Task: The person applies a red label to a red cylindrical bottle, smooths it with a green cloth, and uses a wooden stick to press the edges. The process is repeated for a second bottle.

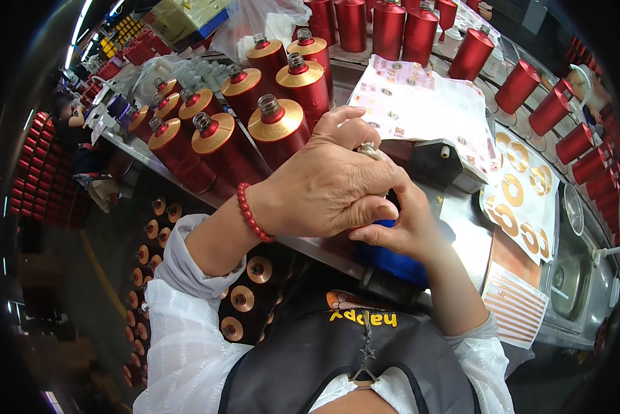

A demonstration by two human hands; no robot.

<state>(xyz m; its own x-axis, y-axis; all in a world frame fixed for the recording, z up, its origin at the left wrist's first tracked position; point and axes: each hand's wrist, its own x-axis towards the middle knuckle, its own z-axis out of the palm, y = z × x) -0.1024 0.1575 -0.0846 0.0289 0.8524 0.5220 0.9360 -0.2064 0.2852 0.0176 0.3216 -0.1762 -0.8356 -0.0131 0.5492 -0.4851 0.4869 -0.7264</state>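
Red, gold-shouldered bottles (pixel 277 125) stand in a cluster on a metal bench (pixel 456 210) just beyond a worker's left hand (pixel 337 179), its fingers bent over toward the right hand (pixel 408 219), whose thumb and fingers are curled. Whatever the two may grip is hidden from view, so their hold cannot be told, while a blue object (pixel 396 268) sits just below them. At right lies a white sheet (pixel 536 201) of gold rings.
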